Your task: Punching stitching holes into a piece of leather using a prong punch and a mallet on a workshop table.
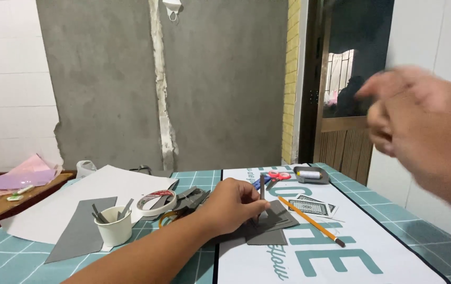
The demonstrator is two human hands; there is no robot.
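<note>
Right hand [420, 123] is hanging closest to the lens, up in the air at the right side, blurry from motion, with the forearm running off the right edge. Its fingers are looking loosely curled with nothing in them, though the blur is making it hard to be sure.

Left hand [232, 206] is coming in from the near left, forearm stretching diagonally across the desk [394, 210], palm down. Its fingers are pinching a thin dark strip [262, 188] and holding it upright, the bottom end sitting on a pile of grey cut pieces [270, 227] lying right under and just right of the hand.

An orange pencil [309, 220] is lying diagonally just to the right of those grey pieces, on the white banner with teal lettering [352, 252]. Farther back, red-handled scissors [275, 178] are resting near a small grey tray [312, 175].

Off to the left, a roll of tape [156, 202] is sitting beside a white paper cup [114, 226] that's holding a few dark strips, with a grey sheet [78, 229] and a big white sheet [78, 197] underneath.
</note>
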